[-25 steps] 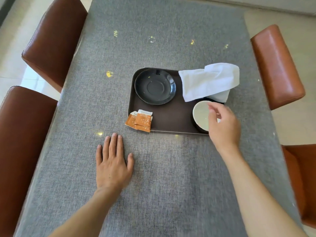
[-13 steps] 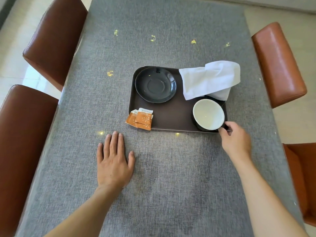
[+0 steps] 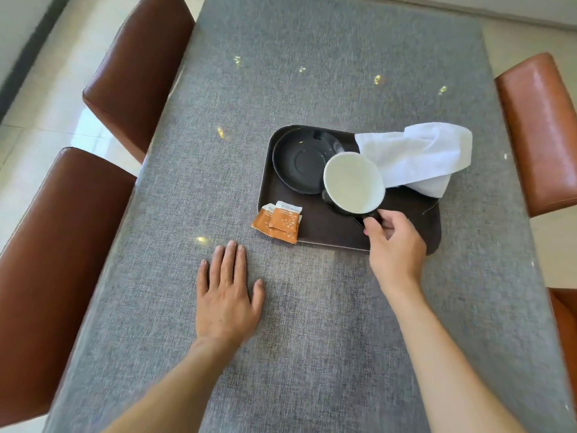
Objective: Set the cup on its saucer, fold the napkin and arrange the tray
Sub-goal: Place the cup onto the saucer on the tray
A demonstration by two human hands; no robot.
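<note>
Head view showed the right hand (image 3: 394, 242) pinching the dark handle of the cup (image 3: 353, 182), thumb and curled fingers closed round it, with the cup raised and tipped so its white inside faced the camera. It hung over the brown tray (image 3: 331, 232), overlapping the near right edge of the dark saucer (image 3: 299, 160) but not seated in the centre well. The cup looked like glazed ceramic: stiff, smooth, fairly light when empty, and likely to chip or ring if set down hard against the saucer, so the handle seemed the sensible place to hold, leaving the base free to land flat. It would probably need levelling before it went down. The left hand (image 3: 226, 295) lay flat on the grey tablecloth (image 3: 312, 354), fingers straight and close together, holding nothing. The white napkin (image 3: 415, 157) lay crumpled across the far right corner of the tray, soft and limp; I judged it best taken by its corners. Two orange packets (image 3: 279, 222) rested over the tray's near left edge.
</note>
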